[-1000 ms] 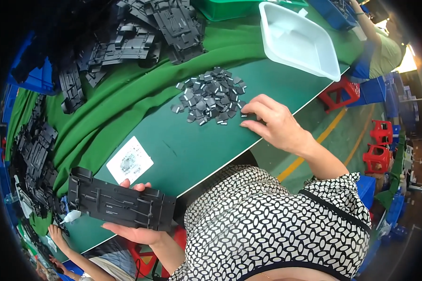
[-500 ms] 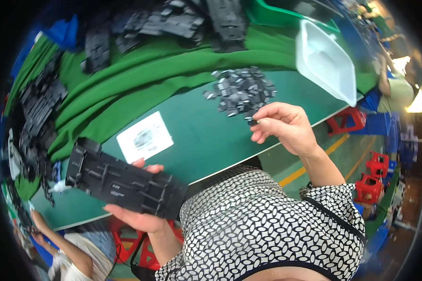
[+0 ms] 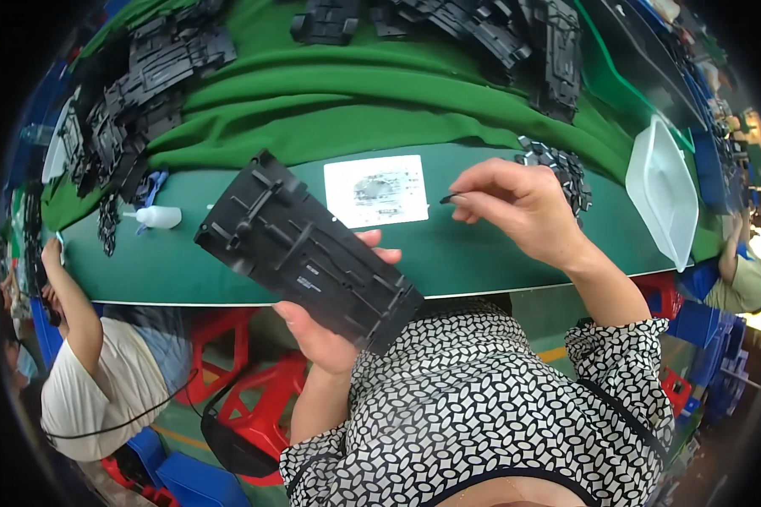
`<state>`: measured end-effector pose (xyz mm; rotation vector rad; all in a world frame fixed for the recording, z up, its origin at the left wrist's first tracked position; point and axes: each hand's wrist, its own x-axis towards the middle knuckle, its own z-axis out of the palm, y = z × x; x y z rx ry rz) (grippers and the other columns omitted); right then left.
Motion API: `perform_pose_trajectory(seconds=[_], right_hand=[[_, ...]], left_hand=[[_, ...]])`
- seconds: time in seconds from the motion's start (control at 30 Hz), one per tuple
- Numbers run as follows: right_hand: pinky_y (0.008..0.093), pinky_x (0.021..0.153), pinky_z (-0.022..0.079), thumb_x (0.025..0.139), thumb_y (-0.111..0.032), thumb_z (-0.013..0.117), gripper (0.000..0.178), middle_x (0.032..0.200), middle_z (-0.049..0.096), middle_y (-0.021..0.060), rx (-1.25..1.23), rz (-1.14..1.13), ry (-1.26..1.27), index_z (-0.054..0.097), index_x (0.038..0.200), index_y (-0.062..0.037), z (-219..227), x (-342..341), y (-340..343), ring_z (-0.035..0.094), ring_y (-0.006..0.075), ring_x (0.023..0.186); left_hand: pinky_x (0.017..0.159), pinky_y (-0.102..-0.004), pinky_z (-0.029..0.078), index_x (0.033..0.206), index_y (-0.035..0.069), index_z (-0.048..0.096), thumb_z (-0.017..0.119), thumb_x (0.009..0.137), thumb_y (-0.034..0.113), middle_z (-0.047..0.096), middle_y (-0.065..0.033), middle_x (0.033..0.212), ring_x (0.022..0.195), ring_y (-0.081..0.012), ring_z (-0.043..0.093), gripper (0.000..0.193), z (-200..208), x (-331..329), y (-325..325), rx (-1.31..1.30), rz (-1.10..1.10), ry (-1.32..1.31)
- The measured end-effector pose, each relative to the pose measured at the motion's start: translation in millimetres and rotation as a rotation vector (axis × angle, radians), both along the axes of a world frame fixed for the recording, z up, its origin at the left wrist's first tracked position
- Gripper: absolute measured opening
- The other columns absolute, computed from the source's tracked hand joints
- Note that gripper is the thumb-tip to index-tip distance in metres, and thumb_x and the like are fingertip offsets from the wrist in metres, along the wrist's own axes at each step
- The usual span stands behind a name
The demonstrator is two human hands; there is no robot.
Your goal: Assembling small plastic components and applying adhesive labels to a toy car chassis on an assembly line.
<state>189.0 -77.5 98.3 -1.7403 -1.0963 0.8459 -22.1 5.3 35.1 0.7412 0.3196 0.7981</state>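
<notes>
Your left hand grips one tilted black plastic chassis. Your right hand pinches one small black piece.

A white bottle lies on the surface near rumpled green cloth, with a red stool below its edge.

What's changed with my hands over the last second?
Your right hand, open at the pile's edge before, now pinches a small black piece and has moved left, away from the pile toward the white card. The view has turned too. Your left hand still holds the black panel; pile and card stay on the table.
</notes>
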Motion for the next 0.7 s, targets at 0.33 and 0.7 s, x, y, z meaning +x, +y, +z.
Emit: perform_pose_trajectory(seconds=[0.33, 0.7], right_hand=[[0.0347, 0.065, 0.046, 0.068, -0.006, 0.057, 0.018, 0.081, 0.051, 0.0093, 0.401, 0.415, -1.020, 0.056, 0.085, -0.0015, -17.6, -9.1, 46.4, 0.055, 0.0250, 0.077], [0.0341, 0.069, 0.042, 0.073, -0.008, 0.058, 0.012, 0.079, 0.051, 0.0085, 0.228, 0.482, -0.928, 0.058, 0.084, -0.0025, -7.1, -6.6, 47.5, 0.053, 0.0240, 0.075]], left_hand=[[0.084, -0.0410, 0.048, 0.128, -0.006, 0.034, 0.030, 0.078, 0.077, 0.050, -0.0230, 0.119, 0.100, -0.0322, 0.058, 0.097, 3.0, -1.5, -0.6, 0.009, 0.003, 0.048], [0.078, -0.0386, 0.051, 0.130, -0.004, 0.032, 0.019, 0.082, 0.075, 0.051, -0.0223, 0.115, 0.095, -0.0297, 0.059, 0.093, 0.5, 2.9, 0.8, 0.032, 0.023, 0.020]])
